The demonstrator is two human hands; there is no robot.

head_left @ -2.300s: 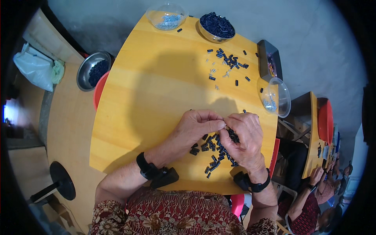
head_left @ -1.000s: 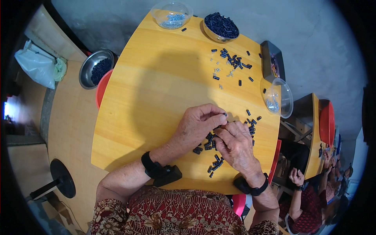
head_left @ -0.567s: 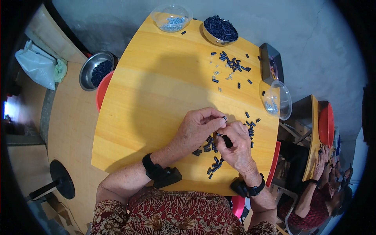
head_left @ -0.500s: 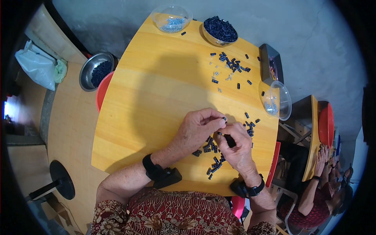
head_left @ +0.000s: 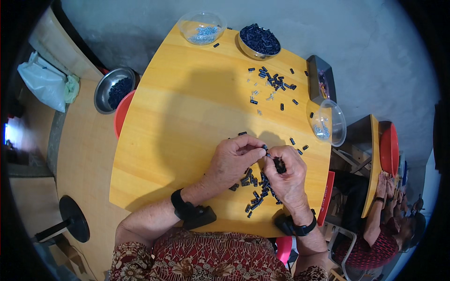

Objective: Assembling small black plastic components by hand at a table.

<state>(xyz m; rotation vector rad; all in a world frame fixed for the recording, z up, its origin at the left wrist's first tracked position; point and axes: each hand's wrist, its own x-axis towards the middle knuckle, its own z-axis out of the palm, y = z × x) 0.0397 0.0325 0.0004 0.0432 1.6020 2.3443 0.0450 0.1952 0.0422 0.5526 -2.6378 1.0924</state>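
Observation:
My left hand point(head_left: 232, 161) and my right hand point(head_left: 287, 173) meet above the near right part of a yellow wooden table point(head_left: 187, 122). Between the fingertips of both hands sits a small black cylindrical part point(head_left: 266, 149). In the right hand's curled fingers lie a few more black parts point(head_left: 280, 165). Under the hands a pile of the same black parts point(head_left: 257, 192) is spread on the table. Both wrists wear black bands.
At the far edge stand a clear bowl of small metal pieces point(head_left: 202, 28) and a steel bowl of black parts point(head_left: 259, 41). Loose parts point(head_left: 272, 84) lie scattered below it, near a dark box point(head_left: 321, 79) and another clear bowl point(head_left: 327, 122). Another person point(head_left: 384, 220) sits at the right.
My right hand has shifted slightly and closed in on my left fingertips. The pile under the hands looks much the same.

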